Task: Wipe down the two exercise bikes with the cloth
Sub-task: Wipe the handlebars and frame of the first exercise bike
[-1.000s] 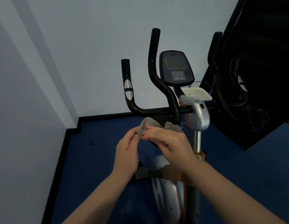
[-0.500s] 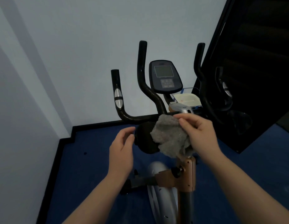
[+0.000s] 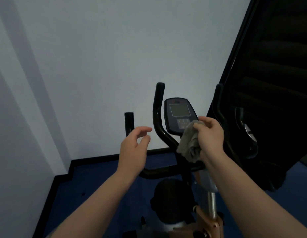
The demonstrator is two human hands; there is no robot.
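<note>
An exercise bike stands in front of me, with black handlebars (image 3: 158, 114) and a dark console (image 3: 179, 115) with a grey screen. My right hand (image 3: 210, 136) grips a crumpled grey cloth (image 3: 189, 142) and holds it against the console's lower right edge. My left hand (image 3: 134, 148) hovers open with its fingers spread, just left of the inner handlebar post and touching nothing. It covers the lower part of the outer left grip (image 3: 129, 123). A black seat (image 3: 171, 200) and a silver post (image 3: 212, 203) show below.
A pale wall (image 3: 115, 57) rises behind the bike and to the left. A large dark panel (image 3: 278, 83) leans in on the right, close behind the right handlebar (image 3: 219, 107). Blue floor (image 3: 91, 179) with a black skirting edge lies below.
My right hand has carried the cloth up from near the seat to the console. My left hand let go of the cloth and rose, open, beside the handlebar. The view tilted upward.
</note>
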